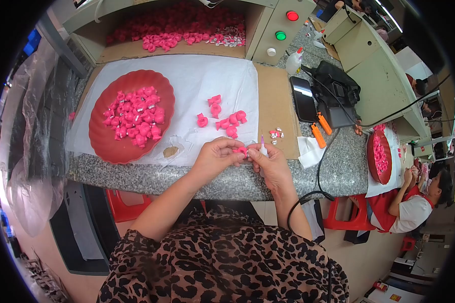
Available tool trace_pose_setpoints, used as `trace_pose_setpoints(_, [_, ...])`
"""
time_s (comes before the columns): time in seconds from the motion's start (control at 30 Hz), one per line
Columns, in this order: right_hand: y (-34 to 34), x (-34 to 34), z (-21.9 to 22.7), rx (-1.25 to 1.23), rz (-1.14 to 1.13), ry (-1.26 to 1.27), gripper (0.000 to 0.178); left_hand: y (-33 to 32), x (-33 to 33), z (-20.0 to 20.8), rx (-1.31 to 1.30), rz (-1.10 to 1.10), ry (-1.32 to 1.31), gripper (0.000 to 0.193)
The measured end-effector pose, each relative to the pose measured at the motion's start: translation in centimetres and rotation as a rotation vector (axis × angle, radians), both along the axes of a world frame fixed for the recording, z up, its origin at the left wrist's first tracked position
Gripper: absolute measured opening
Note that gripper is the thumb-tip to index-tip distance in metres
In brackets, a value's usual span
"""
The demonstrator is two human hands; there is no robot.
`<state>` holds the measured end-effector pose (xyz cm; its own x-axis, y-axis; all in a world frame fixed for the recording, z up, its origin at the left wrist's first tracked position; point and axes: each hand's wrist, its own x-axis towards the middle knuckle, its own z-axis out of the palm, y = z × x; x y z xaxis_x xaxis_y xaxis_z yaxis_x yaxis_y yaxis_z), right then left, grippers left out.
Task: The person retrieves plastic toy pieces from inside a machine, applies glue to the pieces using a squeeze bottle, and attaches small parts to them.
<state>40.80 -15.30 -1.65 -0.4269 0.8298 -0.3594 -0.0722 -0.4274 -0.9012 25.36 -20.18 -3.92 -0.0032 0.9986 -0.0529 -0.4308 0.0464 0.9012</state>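
Nearest the camera is your leopard-print top (pixel 227 262), below the front edge of the granite tabletop (pixel 162 177). Just beyond that edge, around its middle, your hands are close together over the near margin of the white paper sheet (pixel 197 76). Your left hand (pixel 219 157) has thumb and fingertips closed on a small pink figurine (pixel 239 150). Your right hand (pixel 273 166) has a slim needle-tip bottle (pixel 263 150) clasped among its fingers, tip pointing away from you; its thumb and forefinger meet at the figurine's right side, though I cannot tell whether they pinch it or a tiny part against it.

The figurine looks light, moulded in smooth plastic or rubber; whether it gives under pressure I cannot tell. Its rounded shape may roll between your fingertips, so take it by opposite sides of the body, clear of any pale detail. The bottle is probably light and squeezable: hold it low on the barrel, gently, as its fine tip would bend easily.

Loose figurines (pixel 232 119) lie farther from the front edge; a red scalloped bowl (pixel 98 146) toward the tabletop's left end holds many more. Tiny white-and-pink pieces (pixel 276 133) lie on the cardboard (pixel 275 91), just right of the paper.
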Motion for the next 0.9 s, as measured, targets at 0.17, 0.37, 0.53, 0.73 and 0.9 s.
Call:
trace_pose_setpoints(0.17, [-0.1,-0.1,0.1,0.038,0.048,-0.067,0.020,-0.1,-0.1,0.0,-0.016,0.008,0.031,0.020])
trace_pose_setpoints(0.37, [-0.2,-0.2,0.6,0.011,0.059,-0.048,0.020,0.2,0.0,0.1,-0.022,-0.026,-0.013,0.022])
trace_pose_setpoints(0.53, [-0.4,0.3,0.5,-0.005,0.059,0.055,0.020,-0.2,0.1,0.7,0.329,0.091,0.692,0.029])
trace_pose_setpoints(0.73, [-1.0,0.2,0.4,0.058,0.043,0.073,0.022,-0.2,0.9,2.4,-0.017,-0.250,0.212,0.025])
trace_pose_setpoints(0.9, [-1.7,-0.2,0.0,-0.029,0.001,0.203,0.022,-0.1,1.3,1.8,0.024,-0.272,0.089,0.023])
